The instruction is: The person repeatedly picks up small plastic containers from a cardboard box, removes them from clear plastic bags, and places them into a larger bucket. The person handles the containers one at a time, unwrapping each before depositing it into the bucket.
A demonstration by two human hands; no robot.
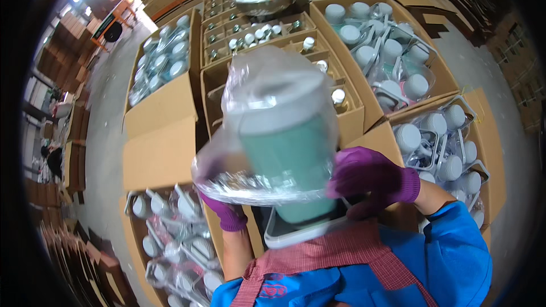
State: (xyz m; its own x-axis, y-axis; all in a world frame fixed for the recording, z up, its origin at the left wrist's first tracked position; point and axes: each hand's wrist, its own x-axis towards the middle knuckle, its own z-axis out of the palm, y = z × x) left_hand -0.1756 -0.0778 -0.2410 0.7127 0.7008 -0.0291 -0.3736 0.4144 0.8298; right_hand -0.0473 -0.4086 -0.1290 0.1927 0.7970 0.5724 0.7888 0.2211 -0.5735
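A teal-green plastic container (281, 149) with a pale grey end stands before my chest, blurred by motion. A clear plastic bag (239, 187) covers its upper part, and the bag's open rim hangs around its lower part. At the rim's right side, my right hand (371, 177) in a purple knitted glove grips the plastic. My left hand (222, 209), gloved alike, holds the left side and is partly hidden behind the film. A grey loop handle (294, 238) shows below the rim, close to my body.
An open carton (281, 51) with dividers holds glass bottles with white caps (338, 96). Behind it sits a metal bowl (266, 6) of white pieces. Cartons of bagged grey-ended containers (160, 62) (390, 51) (452, 166) (175, 243) stand on both sides.
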